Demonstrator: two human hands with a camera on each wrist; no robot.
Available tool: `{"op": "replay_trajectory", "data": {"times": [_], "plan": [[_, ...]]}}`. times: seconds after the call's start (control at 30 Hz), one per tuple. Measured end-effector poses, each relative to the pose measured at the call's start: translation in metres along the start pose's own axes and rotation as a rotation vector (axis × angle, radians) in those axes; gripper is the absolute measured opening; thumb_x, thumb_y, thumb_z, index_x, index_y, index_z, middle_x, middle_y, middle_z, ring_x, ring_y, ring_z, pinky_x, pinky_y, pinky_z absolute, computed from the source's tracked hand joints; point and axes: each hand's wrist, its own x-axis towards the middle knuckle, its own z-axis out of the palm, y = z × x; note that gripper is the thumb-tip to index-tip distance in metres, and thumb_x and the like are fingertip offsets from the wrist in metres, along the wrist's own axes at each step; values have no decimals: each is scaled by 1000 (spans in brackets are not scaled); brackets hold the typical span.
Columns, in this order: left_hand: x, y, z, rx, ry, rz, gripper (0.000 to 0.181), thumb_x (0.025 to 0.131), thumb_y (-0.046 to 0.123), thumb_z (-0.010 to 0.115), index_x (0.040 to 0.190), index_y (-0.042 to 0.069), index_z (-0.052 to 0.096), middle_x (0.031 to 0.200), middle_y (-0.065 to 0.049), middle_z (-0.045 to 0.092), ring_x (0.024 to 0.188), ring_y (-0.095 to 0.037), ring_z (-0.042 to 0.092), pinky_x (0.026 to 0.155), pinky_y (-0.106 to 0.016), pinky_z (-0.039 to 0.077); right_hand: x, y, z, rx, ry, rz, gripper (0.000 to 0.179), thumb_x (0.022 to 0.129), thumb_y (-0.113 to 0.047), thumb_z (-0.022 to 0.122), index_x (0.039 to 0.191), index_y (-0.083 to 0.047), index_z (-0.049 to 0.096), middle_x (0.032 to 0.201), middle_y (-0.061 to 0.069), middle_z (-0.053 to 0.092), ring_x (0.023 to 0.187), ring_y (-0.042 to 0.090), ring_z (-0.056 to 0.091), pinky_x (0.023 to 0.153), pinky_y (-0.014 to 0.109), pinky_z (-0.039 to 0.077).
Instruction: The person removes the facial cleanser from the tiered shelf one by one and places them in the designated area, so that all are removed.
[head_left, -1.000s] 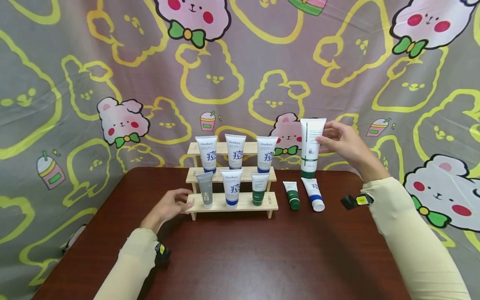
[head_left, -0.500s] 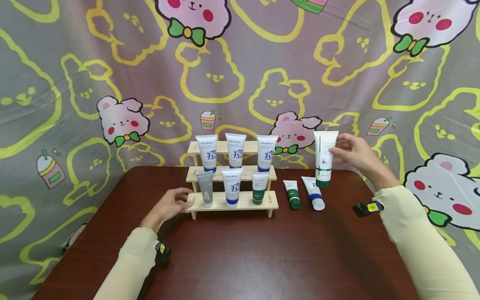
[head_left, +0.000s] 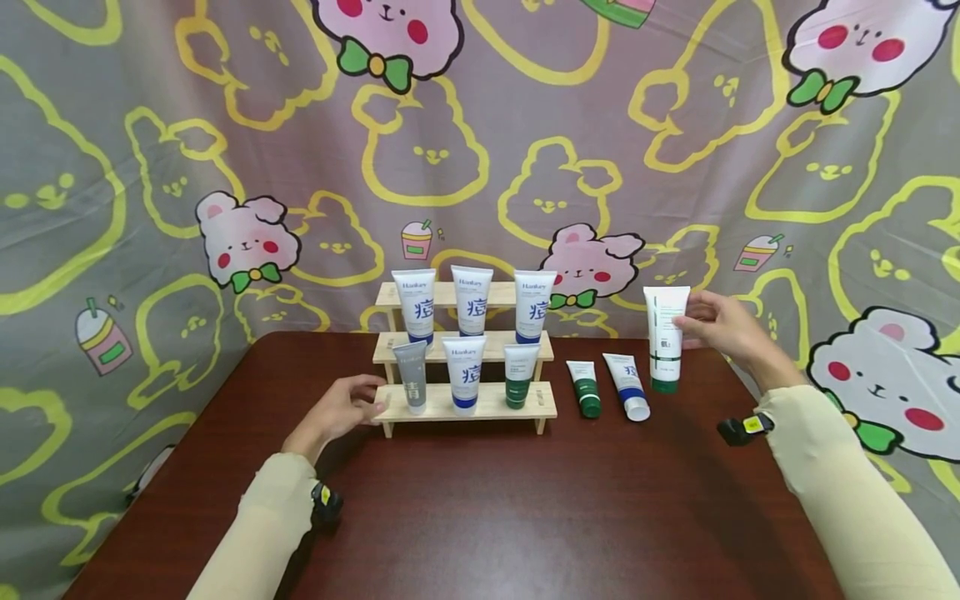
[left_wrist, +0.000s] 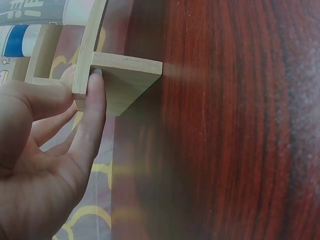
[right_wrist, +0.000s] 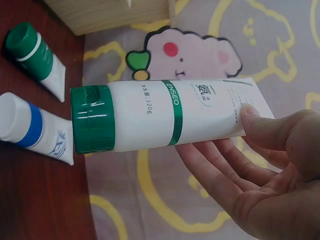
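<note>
My right hand point(head_left: 723, 327) holds a large white squeeze tube point(head_left: 667, 337) upright, its green cap down, at the table's back right. In the right wrist view, the thumb lies on the tube's front point(right_wrist: 200, 112) and the other fingers are behind it. My left hand point(head_left: 341, 412) grips the left end of the lowest shelf of a three-step wooden rack point(head_left: 442, 417). The left wrist view shows thumb and finger pinching the board's corner point(left_wrist: 84, 82). Beside the rack, a small green-and-white tube point(head_left: 584, 388) and a white-and-blue tube point(head_left: 627, 387) lie on the table.
Three white-and-blue tubes, one being the middle tube point(head_left: 471, 300), stand on the rack's middle step. Below them stand a grey tube point(head_left: 412, 379), a white-and-blue tube point(head_left: 464, 375) and a green-and-white tube point(head_left: 517, 379). A patterned curtain point(head_left: 315, 150) hangs behind the dark table point(head_left: 480, 517).
My right hand has carried the large white tube to the right and downward, from behind the lying white-and-blue tube to its right. My left hand stays on the rack.
</note>
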Motion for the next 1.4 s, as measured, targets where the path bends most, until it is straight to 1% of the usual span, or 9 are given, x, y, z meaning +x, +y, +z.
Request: {"op": "replay_trajectory", "data": {"times": [0.17, 0.53, 0.67, 0.83, 0.9, 0.97, 1.1, 1.27, 1.4], "plan": [[0, 0, 0, -8, -1, 3, 44, 89, -7, 70, 131, -7, 56, 111, -24, 59, 82, -26, 65, 71, -38, 61, 2, 16, 1, -11, -4, 30, 50, 102, -12, 60, 136, 15, 37, 124, 39, 52, 97, 35, 64, 75, 40, 61], [0, 0, 0, -2, 9, -5, 45, 89, -7, 71, 131, -7, 56, 111, -23, 59, 83, -26, 65, 71, -38, 61, 6, 55, 2, 50, -13, 54, 42, 101, -8, 61, 127, 16, 38, 115, 37, 55, 85, 28, 66, 70, 40, 62], [0, -1, -1, -9, 5, 5, 45, 89, -8, 70, 131, -7, 56, 110, -23, 59, 83, -26, 65, 71, -38, 61, 8, 69, 5, 58, -31, 56, 44, 101, -5, 59, 128, 20, 36, 115, 41, 54, 84, 27, 66, 71, 42, 62], [-1, -1, -1, -18, 0, 16, 45, 88, -8, 70, 131, -8, 56, 110, -23, 60, 82, -26, 65, 71, -39, 61, 10, 81, 8, 57, -34, 68, 46, 101, -2, 56, 131, 24, 32, 116, 44, 51, 86, 29, 65, 76, 51, 60], [-1, -1, -1, -22, 2, 14, 44, 88, -9, 70, 130, -8, 56, 109, -23, 59, 82, -26, 65, 71, -39, 61, 11, 84, 9, 47, -32, 72, 47, 102, -1, 56, 131, 26, 30, 115, 44, 51, 86, 30, 65, 75, 51, 60], [-1, -1, 0, -26, 5, 7, 44, 88, -9, 70, 130, -7, 57, 109, -23, 59, 82, -26, 65, 71, -40, 61, 12, 87, 9, 38, -30, 77, 46, 101, -2, 56, 129, 26, 31, 111, 42, 53, 84, 29, 65, 73, 49, 61], [-1, -1, 1, -33, 4, 4, 44, 88, -9, 71, 130, -7, 57, 109, -23, 59, 81, -26, 65, 72, -41, 61, 15, 93, 12, 41, -31, 83, 41, 101, 0, 56, 125, 25, 35, 102, 37, 57, 79, 29, 65, 71, 51, 60], [-1, 0, 0, -15, 5, -9, 44, 88, -8, 71, 130, -6, 57, 110, -22, 58, 81, -26, 64, 74, -44, 61, 17, 102, 16, 25, -9, 117, 47, 101, -4, 58, 129, 25, 33, 109, 42, 54, 79, 29, 66, 74, 52, 60], [-2, 1, 0, 3, 6, -14, 44, 89, -6, 71, 131, -5, 57, 111, -22, 58, 83, -26, 64, 73, -42, 61, 20, 110, 18, 13, 25, 142, 53, 101, -9, 59, 133, 24, 33, 114, 42, 52, 81, 28, 66, 75, 51, 60]]}}
